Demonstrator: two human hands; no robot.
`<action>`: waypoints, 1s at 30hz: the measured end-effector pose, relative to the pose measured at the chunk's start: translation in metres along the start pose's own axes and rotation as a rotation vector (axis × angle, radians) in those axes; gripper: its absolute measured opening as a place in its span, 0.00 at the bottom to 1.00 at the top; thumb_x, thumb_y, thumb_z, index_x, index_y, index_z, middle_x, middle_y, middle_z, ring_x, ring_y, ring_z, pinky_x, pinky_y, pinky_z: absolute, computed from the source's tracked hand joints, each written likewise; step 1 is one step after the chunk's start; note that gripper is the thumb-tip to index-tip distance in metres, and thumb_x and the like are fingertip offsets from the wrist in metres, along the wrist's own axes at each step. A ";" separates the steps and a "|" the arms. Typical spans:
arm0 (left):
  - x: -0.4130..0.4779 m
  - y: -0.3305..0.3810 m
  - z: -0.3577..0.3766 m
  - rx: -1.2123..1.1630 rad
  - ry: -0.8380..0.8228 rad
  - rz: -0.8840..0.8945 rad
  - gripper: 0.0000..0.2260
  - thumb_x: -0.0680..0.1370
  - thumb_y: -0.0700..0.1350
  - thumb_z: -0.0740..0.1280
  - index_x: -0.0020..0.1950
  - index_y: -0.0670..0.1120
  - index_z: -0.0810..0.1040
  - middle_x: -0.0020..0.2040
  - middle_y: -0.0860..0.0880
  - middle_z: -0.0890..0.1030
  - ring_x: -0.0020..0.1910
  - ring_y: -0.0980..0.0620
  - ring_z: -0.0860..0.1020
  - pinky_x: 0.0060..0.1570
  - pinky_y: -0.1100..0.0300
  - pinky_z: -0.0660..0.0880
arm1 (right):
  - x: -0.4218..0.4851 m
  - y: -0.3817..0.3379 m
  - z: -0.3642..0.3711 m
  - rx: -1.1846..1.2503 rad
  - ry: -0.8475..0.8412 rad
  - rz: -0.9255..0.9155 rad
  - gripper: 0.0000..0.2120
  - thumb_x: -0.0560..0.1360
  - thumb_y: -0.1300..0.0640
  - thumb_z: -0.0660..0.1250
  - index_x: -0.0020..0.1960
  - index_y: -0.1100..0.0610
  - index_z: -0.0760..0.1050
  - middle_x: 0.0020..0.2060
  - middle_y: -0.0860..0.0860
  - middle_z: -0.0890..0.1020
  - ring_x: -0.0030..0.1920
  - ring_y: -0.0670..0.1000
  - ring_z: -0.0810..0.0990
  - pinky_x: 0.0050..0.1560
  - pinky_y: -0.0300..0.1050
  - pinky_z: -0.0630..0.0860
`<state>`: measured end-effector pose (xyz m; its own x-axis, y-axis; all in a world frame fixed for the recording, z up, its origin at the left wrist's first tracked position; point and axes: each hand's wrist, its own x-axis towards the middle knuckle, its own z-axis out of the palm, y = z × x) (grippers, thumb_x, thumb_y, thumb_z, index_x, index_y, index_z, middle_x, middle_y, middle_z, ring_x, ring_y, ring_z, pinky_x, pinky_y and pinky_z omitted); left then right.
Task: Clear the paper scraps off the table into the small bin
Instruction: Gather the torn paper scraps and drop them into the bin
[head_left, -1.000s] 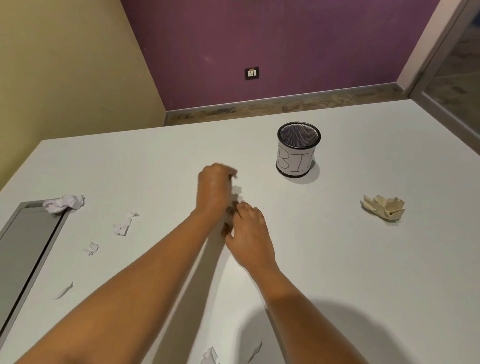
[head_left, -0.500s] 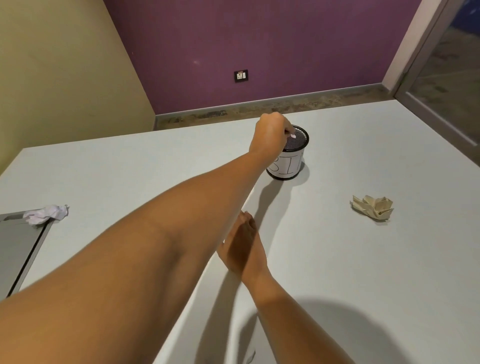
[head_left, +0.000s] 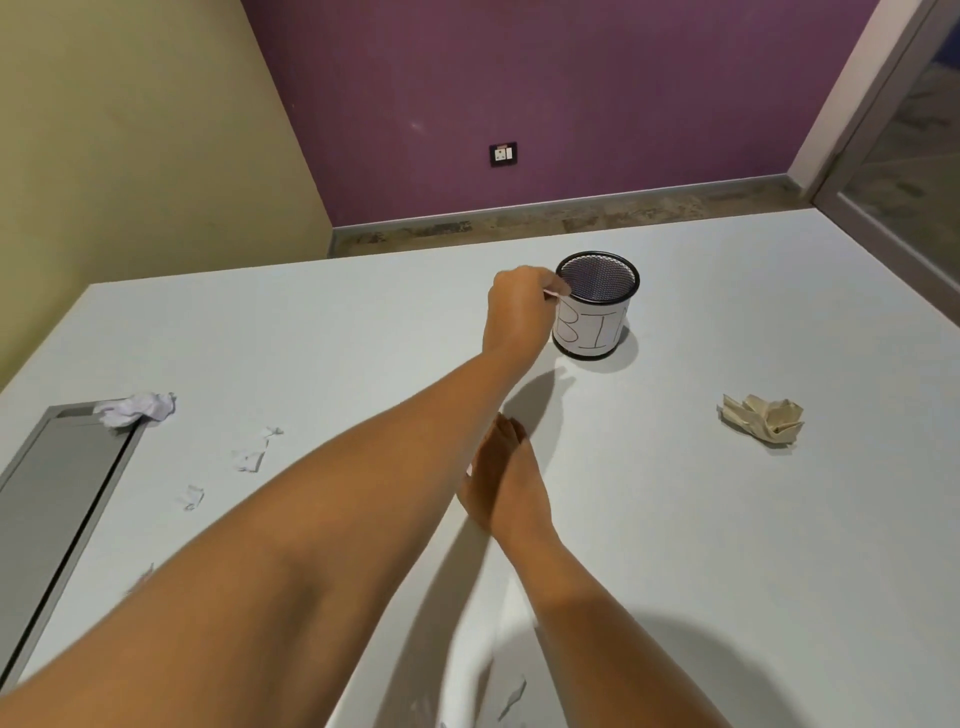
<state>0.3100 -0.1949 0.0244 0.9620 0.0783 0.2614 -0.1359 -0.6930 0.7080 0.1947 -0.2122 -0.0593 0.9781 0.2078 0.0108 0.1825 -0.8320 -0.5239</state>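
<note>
The small black mesh bin (head_left: 597, 312), with a white label reading "BI", stands at the table's far middle. My left hand (head_left: 519, 312) hovers at its left rim with the fingers curled together. I see no scrap in them, only a pale sliver at the thumb tip. Partly hidden under my left forearm, my right hand (head_left: 506, 467) lies flat on the table with its fingers straight. White paper scraps lie to the left: a crumpled ball (head_left: 137, 408), a torn piece (head_left: 252, 457) and a small bit (head_left: 192, 498). More scraps (head_left: 511, 696) lie near the front edge.
A crumpled beige paper wad (head_left: 763, 423) lies on the white table (head_left: 753, 571) to the right of the bin. A grey recessed panel (head_left: 57, 509) is set into the table at the left edge. Yellow and purple walls stand beyond the table.
My left hand carried a pinched scrap from the table's middle to above the bin, then drew back to its left rim. My right hand flattened and stayed in place.
</note>
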 end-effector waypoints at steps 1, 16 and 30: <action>-0.009 -0.008 -0.006 0.000 0.006 -0.015 0.09 0.74 0.34 0.65 0.50 0.41 0.82 0.51 0.43 0.83 0.49 0.47 0.80 0.53 0.61 0.74 | 0.002 0.004 0.005 0.013 0.037 -0.016 0.17 0.74 0.53 0.61 0.59 0.58 0.75 0.59 0.54 0.80 0.61 0.53 0.77 0.65 0.48 0.71; -0.181 -0.189 -0.173 0.289 0.247 -0.341 0.08 0.74 0.37 0.65 0.51 0.42 0.81 0.61 0.44 0.77 0.60 0.43 0.74 0.59 0.48 0.69 | -0.004 -0.003 0.020 -0.144 0.107 -0.059 0.17 0.72 0.59 0.56 0.55 0.61 0.78 0.55 0.58 0.82 0.58 0.56 0.80 0.58 0.55 0.76; -0.302 -0.230 -0.221 0.521 0.377 -0.529 0.18 0.74 0.41 0.66 0.63 0.40 0.70 0.65 0.37 0.72 0.67 0.37 0.66 0.63 0.36 0.62 | -0.053 -0.109 0.067 0.098 -0.253 -0.335 0.19 0.81 0.61 0.52 0.71 0.58 0.63 0.74 0.52 0.62 0.74 0.47 0.58 0.72 0.39 0.55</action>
<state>-0.0017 0.0995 -0.0723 0.7118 0.6573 0.2477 0.5277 -0.7332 0.4290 0.1164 -0.0980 -0.0603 0.8092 0.5875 -0.0089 0.4634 -0.6473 -0.6052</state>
